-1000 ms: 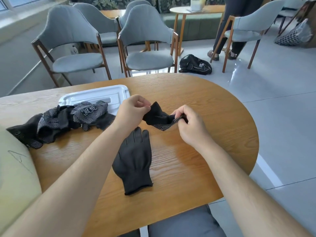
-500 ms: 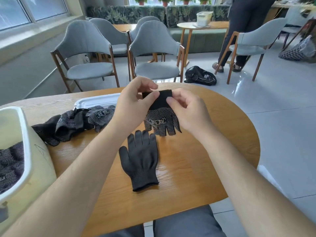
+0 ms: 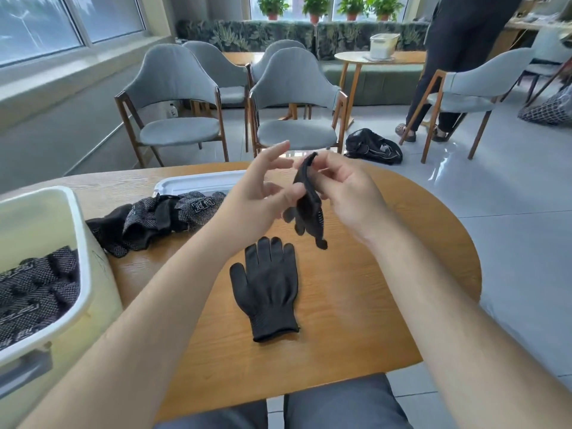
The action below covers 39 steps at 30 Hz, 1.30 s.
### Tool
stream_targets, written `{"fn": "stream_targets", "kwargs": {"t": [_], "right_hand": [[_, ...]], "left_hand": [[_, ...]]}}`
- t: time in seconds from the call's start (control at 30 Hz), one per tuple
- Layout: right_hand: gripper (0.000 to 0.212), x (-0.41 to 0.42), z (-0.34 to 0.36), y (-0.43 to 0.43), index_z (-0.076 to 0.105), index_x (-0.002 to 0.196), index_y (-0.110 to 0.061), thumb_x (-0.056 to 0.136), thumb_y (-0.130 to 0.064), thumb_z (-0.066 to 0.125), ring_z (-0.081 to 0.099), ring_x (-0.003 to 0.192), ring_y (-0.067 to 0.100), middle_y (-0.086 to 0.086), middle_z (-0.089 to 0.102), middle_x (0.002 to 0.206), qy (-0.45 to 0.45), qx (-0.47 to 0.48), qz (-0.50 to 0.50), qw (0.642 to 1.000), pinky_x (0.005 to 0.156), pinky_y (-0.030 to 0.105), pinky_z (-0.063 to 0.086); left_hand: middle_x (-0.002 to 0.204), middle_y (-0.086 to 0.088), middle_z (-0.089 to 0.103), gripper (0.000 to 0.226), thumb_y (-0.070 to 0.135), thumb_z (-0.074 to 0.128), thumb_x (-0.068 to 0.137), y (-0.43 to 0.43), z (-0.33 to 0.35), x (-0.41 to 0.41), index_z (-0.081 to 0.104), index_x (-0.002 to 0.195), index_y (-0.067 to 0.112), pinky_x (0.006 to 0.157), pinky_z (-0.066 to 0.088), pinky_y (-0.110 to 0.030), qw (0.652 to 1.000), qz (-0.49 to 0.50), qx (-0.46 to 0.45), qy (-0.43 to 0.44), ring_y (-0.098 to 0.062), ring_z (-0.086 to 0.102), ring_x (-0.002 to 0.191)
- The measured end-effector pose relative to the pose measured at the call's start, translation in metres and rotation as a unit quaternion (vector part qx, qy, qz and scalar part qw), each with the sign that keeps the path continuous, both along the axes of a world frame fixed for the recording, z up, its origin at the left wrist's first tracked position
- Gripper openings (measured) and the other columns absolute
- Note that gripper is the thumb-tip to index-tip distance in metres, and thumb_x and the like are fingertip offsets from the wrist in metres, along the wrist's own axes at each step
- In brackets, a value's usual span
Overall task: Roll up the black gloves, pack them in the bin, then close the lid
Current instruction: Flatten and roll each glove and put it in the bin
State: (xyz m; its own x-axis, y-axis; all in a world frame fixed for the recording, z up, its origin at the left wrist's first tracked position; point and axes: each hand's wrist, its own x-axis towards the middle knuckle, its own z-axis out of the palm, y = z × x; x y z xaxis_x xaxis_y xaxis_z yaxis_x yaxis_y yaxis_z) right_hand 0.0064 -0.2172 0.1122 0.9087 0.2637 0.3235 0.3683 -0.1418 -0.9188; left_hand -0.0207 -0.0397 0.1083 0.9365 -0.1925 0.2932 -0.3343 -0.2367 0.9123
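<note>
– What's changed since half a second back?

– Then both hands stretched the dotted glove [image 3: 309, 209] out by its cuff, dots facing us. Now the left hand [image 3: 263, 193] has let go. Its fingers are spread and loose, and only the thumb lies against the fabric. The right hand [image 3: 346, 193] alone pinches the cuff, and the glove hangs edge-on above the table [image 3: 371, 305], fingers down.

– And the rest?

– The plain glove [image 3: 267, 286] has stayed flat below the hands. The heap of gloves [image 3: 161, 215] lies to the left, partly on the white lid [image 3: 198, 182]. The bin [image 3: 79, 243] stands open at the far left with gloves inside.

– Any writing?

– There's a boxed pair of printed characters on one glove in the heap, too small to read surely. The held glove's print is turned away.
</note>
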Motion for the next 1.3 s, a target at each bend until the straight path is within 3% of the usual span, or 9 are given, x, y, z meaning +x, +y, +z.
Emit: {"fn": "stream_targets", "kwargs": {"t": [0.13,0.3,0.5,0.63,0.73,0.9,1.0,1.17,1.3], "right_hand": [[0.015,-0.001,-0.008,0.008,0.071,0.113,-0.033,0.102,-0.029,0.061,0.067,0.089,0.027,0.018,0.064,0.098,-0.023,-0.010,0.017,1.000,0.074,0.042,0.059],[0.040,-0.006,-0.009,-0.002,0.061,0.123,-0.024,0.094,-0.052,0.060,0.067,0.096,0.012,-0.008,0.068,0.102,0.024,-0.016,0.080,0.996,0.086,0.031,0.055],[0.008,-0.008,-0.019,0.011,0.071,0.104,-0.022,0.097,-0.019,0.070,0.069,0.095,0.018,-0.001,0.074,0.096,-0.029,-0.096,0.063,0.993,0.092,0.037,0.056],[0.026,-0.015,-0.019,0.016,0.066,0.117,-0.026,0.093,-0.026,0.075,0.066,0.088,0.019,-0.001,0.067,0.101,0.006,-0.081,0.111,0.990,0.088,0.035,0.058],[0.010,-0.017,-0.021,0.024,0.074,0.106,-0.027,0.096,-0.028,0.070,0.069,0.092,0.028,0.002,0.072,0.101,-0.019,-0.090,0.093,0.991,0.088,0.047,0.059],[0.012,-0.019,-0.010,0.016,0.069,0.090,-0.011,0.098,-0.005,0.064,0.057,0.051,-0.003,-0.018,0.062,0.057,0.009,-0.036,0.109,0.993,0.053,0.009,0.042],[0.012,-0.017,-0.007,0.017,0.067,0.087,-0.007,0.098,-0.006,0.064,0.053,0.044,-0.002,-0.018,0.056,0.048,0.017,-0.037,0.090,0.995,0.050,0.007,0.039],[0.014,0.000,-0.012,0.022,0.071,0.090,-0.011,0.098,-0.022,0.067,0.049,0.046,0.008,-0.006,0.057,0.053,0.069,-0.119,0.049,0.989,0.056,0.021,0.043],[0.007,0.020,-0.003,0.031,0.069,0.100,-0.020,0.100,-0.027,0.066,0.067,0.057,0.015,-0.001,0.075,0.073,0.057,-0.142,0.027,0.988,0.063,0.024,0.051]], "left_hand": [[0.094,-0.004,0.067,0.035,0.008,0.067,0.095,0.002,-0.003,-0.007,0.059,0.129,0.012,0.058,0.045,-0.019,0.998,0.007,-0.054,0.012,-0.007,0.056,0.064],[0.064,0.013,0.056,0.010,0.015,0.071,0.094,0.019,-0.013,-0.021,0.061,0.095,0.014,0.051,0.040,-0.019,0.990,0.110,-0.085,0.030,-0.009,0.048,0.051],[0.075,0.013,0.063,0.010,0.015,0.072,0.093,0.036,-0.017,-0.037,0.062,0.096,0.014,0.052,0.037,-0.017,0.987,0.115,-0.100,0.057,-0.009,0.049,0.056],[0.058,0.014,0.050,0.019,0.016,0.072,0.093,0.044,-0.017,-0.043,0.054,0.087,0.013,0.048,0.032,-0.021,0.992,0.107,-0.053,0.044,-0.015,0.039,0.045],[0.058,0.013,0.055,0.019,0.018,0.072,0.093,0.044,-0.016,-0.046,0.055,0.091,0.011,0.046,0.034,-0.022,0.993,0.109,-0.016,0.034,-0.017,0.040,0.042],[0.087,-0.020,0.068,0.030,0.025,0.074,0.090,0.049,-0.010,-0.049,0.059,0.097,0.000,0.053,0.050,-0.026,0.994,0.090,-0.060,0.022,-0.023,0.066,0.060],[0.075,-0.009,0.057,0.023,0.034,0.073,0.090,0.050,-0.013,-0.045,0.065,0.085,0.012,0.062,0.046,-0.023,0.992,0.122,-0.010,0.017,-0.011,0.056,0.067],[0.058,0.014,0.051,0.021,0.034,0.070,0.094,0.047,-0.018,-0.025,0.060,0.076,0.034,0.050,0.036,-0.011,0.972,0.206,0.109,0.017,-0.001,0.048,0.049],[0.068,0.010,0.062,0.011,0.034,0.070,0.094,0.045,-0.010,0.001,0.062,0.088,0.030,0.058,0.047,-0.028,0.959,0.257,0.116,-0.011,-0.007,0.057,0.056]]}}
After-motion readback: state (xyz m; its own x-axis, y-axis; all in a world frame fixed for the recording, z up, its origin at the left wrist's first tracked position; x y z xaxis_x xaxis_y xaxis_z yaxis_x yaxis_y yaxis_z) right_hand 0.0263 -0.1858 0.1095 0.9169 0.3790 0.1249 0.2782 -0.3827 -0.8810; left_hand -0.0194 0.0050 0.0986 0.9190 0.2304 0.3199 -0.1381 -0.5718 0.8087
